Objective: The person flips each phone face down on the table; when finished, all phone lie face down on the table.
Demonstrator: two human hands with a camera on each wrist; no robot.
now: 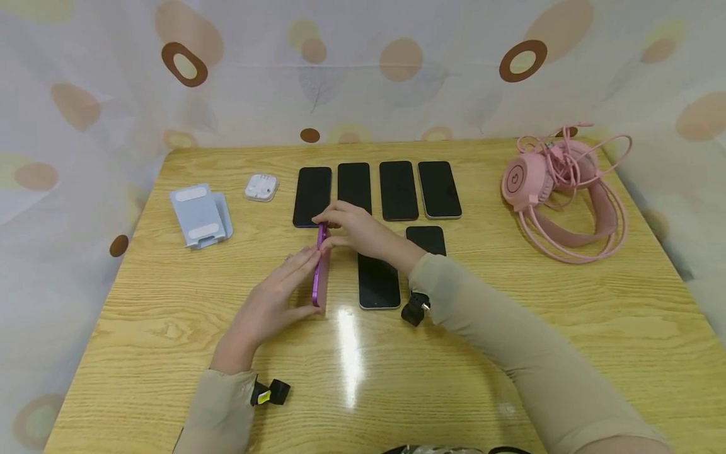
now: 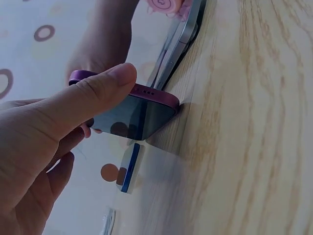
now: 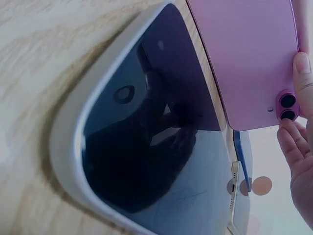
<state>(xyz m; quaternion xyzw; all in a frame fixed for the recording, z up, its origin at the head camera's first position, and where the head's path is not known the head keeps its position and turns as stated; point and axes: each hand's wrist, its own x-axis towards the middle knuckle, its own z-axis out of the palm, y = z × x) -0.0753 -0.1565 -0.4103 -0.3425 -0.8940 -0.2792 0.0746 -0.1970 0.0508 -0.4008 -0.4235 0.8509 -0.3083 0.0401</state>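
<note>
A purple-pink smartphone [image 1: 317, 287] stands on its long edge on the table, its pink back with two camera lenses [image 3: 287, 107] turned to the right. My left hand [image 1: 275, 299] grips it from the left, thumb at the near end and fingers along the upper edge. At the far end, near the lenses, my right hand [image 1: 365, 234] pinches it between thumb and fingers. Just right of it lies a white-edged smartphone [image 1: 379, 287], screen up, its far part hidden under the right hand. Another dark smartphone [image 1: 425, 237] is partly covered by the right forearm.
Behind the hands, several dark smartphones [image 1: 399, 189] lie face up in a row. A light blue phone stand [image 1: 195, 211] and white earphones in a clear case [image 1: 261, 187] sit at the left. Pink headphones [image 1: 524, 183] with a coiled cable occupy the right side. Patterned cloth surrounds the wooden table.
</note>
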